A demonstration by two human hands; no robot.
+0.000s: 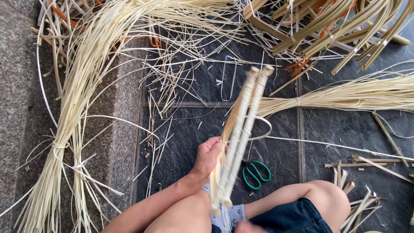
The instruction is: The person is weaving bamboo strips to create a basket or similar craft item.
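bamboo strips (239, 129), a small bundle of them wrapped in pale cord along most of the length, are being held up at a slant over the dark slate floor (189, 82), just above the knees. the bundle is being gripped about midway by the left hand (208, 156), fingers curled tight around it, thumb side toward the camera. the right hand (243, 227) is only being glimpsed at the very bottom edge, down by the lower ends of the strips, so whether it's pinching anything can't be told from here.

judging by the look of it, a wrapping or binding step is being worked through: the strips are being steadied while the bottom end is being dealt with. the top ends are blurred, so the bundle is probably being shaken or turned. for the next bit, a firm hold at the middle is being called for, plus a free working end of cord kept taut so the wrap isn't slackening.

green-handled scissors (256, 172) are lying on the floor just beside the bundle, near the right knee. a big tied sheaf of thin pale splints (82, 86) is being left draped along the left, another sheaf (358, 95) is lying to the right, and thicker split pieces (345, 26) are piled at the top right.
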